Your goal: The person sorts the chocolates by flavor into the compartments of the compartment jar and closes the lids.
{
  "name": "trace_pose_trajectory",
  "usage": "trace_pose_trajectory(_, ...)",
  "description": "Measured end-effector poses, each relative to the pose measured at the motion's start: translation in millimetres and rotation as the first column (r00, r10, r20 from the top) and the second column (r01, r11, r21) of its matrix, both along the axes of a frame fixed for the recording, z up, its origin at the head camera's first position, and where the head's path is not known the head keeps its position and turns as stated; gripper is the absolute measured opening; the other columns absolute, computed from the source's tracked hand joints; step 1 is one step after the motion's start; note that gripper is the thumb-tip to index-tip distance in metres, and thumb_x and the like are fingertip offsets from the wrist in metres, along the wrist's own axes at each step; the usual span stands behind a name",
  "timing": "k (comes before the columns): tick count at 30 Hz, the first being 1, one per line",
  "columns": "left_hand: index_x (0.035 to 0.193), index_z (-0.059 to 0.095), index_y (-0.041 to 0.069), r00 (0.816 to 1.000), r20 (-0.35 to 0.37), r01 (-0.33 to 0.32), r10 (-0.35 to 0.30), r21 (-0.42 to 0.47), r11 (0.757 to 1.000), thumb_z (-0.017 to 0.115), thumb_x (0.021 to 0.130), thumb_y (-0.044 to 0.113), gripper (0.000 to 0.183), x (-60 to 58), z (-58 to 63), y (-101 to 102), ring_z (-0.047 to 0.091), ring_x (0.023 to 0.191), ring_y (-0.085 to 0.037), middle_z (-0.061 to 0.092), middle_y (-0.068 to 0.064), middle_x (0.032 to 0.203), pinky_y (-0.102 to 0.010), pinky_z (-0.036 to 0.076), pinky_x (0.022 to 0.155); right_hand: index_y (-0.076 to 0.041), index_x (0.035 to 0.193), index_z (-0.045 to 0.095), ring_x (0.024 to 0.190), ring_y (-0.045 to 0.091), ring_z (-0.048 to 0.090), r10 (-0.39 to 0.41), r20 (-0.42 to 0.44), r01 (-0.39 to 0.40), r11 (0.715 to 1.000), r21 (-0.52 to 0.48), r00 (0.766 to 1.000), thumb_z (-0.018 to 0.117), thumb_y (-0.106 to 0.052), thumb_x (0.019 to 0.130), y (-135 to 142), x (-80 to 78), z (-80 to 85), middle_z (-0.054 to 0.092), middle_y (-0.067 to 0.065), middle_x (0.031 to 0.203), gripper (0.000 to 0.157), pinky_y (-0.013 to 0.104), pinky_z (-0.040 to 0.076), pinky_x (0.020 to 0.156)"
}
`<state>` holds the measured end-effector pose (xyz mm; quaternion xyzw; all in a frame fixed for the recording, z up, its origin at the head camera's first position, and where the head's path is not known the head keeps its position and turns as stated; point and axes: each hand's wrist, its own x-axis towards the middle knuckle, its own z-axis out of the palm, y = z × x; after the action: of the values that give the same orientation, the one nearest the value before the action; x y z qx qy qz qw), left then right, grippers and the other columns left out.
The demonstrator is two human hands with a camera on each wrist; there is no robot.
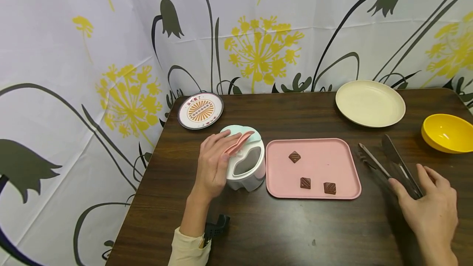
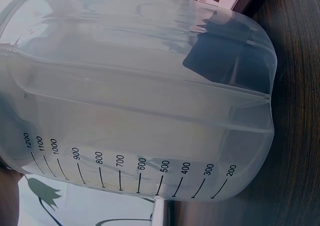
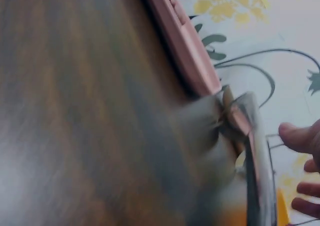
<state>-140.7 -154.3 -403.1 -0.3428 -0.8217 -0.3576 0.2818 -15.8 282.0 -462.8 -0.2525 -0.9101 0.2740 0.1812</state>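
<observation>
My left hand (image 1: 213, 159) is at the top of a storage container, holding its raised pink flap (image 1: 239, 143) between thumb and fingers. The container (image 1: 245, 180) has a mint lid section and an uncovered opening; its clear side (image 2: 125, 116) carries measuring marks in the left wrist view. Right of it, three brown chocolate squares (image 1: 305, 183) lie on a pink tray (image 1: 275, 190). My right hand (image 1: 430, 208) is over the near end of metal tongs (image 1: 400, 163), thumb and fingers spread to either side. In the right wrist view, the fingers (image 3: 305, 190) are apart from the tongs (image 3: 257, 156).
A patterned plate (image 1: 200, 111) sits at the back left of the dark wooden table (image 1: 266, 233). At the back right are a cream plate (image 1: 370, 104) and a yellow bowl (image 1: 448, 134). A flower-print cloth (image 1: 122, 52) hangs behind and to the left.
</observation>
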Motion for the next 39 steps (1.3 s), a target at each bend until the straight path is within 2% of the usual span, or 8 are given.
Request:
trace_pose_trajectory(4,0.122,0.069,0.01,1.0,0.001,0.0,0.0,0.0,1.0,0.028,0.1,0.032,0.051,0.3,-0.2,0.0,0.052,0.125,-0.027,0.066,0.0,0.127,-0.052,0.026,0.106,-0.004,0.137,0.056,0.118,0.048,0.045,0.091,-0.259,-0.078,0.995,0.059,0.962,0.082,-0.019,0.076,-12.3,-8.1,8.0,0.052,0.018,0.139,0.067,0.063,0.037,0.087)
trace_pose_trajectory(6,0.122,0.069,0.01,1.0,0.0,0.001,-0.001,0.002,1.0,0.028,0.1,0.033,0.051,0.3,-0.2,0.0,0.052,0.125,-0.027,0.066,0.0,0.126,-0.052,0.026,0.106,-0.003,0.133,0.06,0.113,0.049,0.049,0.172,-0.388,-0.148,0.985,0.09,0.905,0.084,-0.013,0.072,-21.2,-14.2,11.3,0.057,0.019,0.133,0.066,0.052,0.04,0.094)
trace_pose_trajectory(11,0.121,0.069,0.01,1.0,0.0,0.006,-0.006,0.007,1.0,0.028,0.101,0.034,0.051,0.0,-0.4,0.0,0.053,0.125,-0.027,0.066,0.0,0.127,-0.052,0.027,0.105,-0.003,0.128,0.065,0.114,0.043,0.055,0.383,-0.544,-0.375,0.918,0.131,0.747,0.083,-0.019,0.074,-52.6,-31.9,18.6,0.062,0.018,0.128,0.059,0.022,0.033,0.105)
trace_pose_trajectory(14,0.122,0.069,0.01,1.0,0.001,0.004,-0.004,0.007,1.0,0.028,0.101,0.033,0.051,0.1,-0.7,0.1,0.052,0.125,-0.027,0.065,0.001,0.127,-0.053,0.026,0.106,-0.002,0.127,0.066,0.118,0.036,0.055,0.479,-0.573,-0.498,0.856,0.139,0.665,0.079,-0.033,0.081,-75.8,-42.3,23.0,0.063,0.018,0.126,0.056,0.023,0.033,0.106)
trace_pose_trajectory(19,0.122,0.069,0.011,1.0,0.001,0.002,-0.002,0.007,1.0,0.029,0.1,0.033,0.051,0.2,-0.3,0.4,0.052,0.125,-0.027,0.065,0.001,0.127,-0.052,0.026,0.106,-0.004,0.131,0.062,0.12,0.032,0.055,0.639,-0.547,-0.655,0.728,0.202,0.541,0.063,-0.05,0.091,-114.5,-57.2,36.6,0.06,0.014,0.132,0.061,0.022,0.031,0.107)
trace_pose_trajectory(24,0.121,0.069,0.01,1.0,-0.003,-0.001,0.001,0.006,1.0,0.028,0.1,0.033,0.051,0.2,-0.5,0.3,0.053,0.125,-0.027,0.066,0.001,0.127,-0.054,0.026,0.105,-0.009,0.142,0.053,0.114,0.022,0.058,0.775,-0.468,-0.771,0.58,0.262,0.424,0.062,-0.044,0.094,-145.3,-69.0,54.3,0.051,0.007,0.144,0.06,0.023,0.035,0.103)
trace_pose_trajectory(31,0.12,0.07,0.011,1.0,-0.016,0.002,-0.001,0.017,1.0,0.029,0.1,0.032,0.05,-0.7,-1.5,-0.1,0.054,0.124,-0.028,0.066,0.0,0.125,-0.053,0.027,0.105,-0.013,0.147,0.046,0.132,0.024,0.047,0.873,-0.36,-0.845,0.443,0.3,0.33,0.08,-0.025,0.08,-177.3,-85.6,73.9,0.04,0.006,0.153,0.076,0.038,0.037,0.106)
trace_pose_trajectory(39,0.123,0.069,0.011,1.0,-0.022,-0.009,0.009,0.002,1.0,0.029,0.1,0.031,0.05,-0.4,-1.5,0.3,0.053,0.124,-0.028,0.067,-0.001,0.124,-0.054,0.027,0.105,-0.008,0.149,0.041,0.14,0.025,0.037,0.929,-0.314,-0.876,0.31,0.37,0.196,0.083,-0.03,0.079,-205.8,-104.7,81.5,0.035,0.009,0.155,0.085,0.039,0.031,0.111)
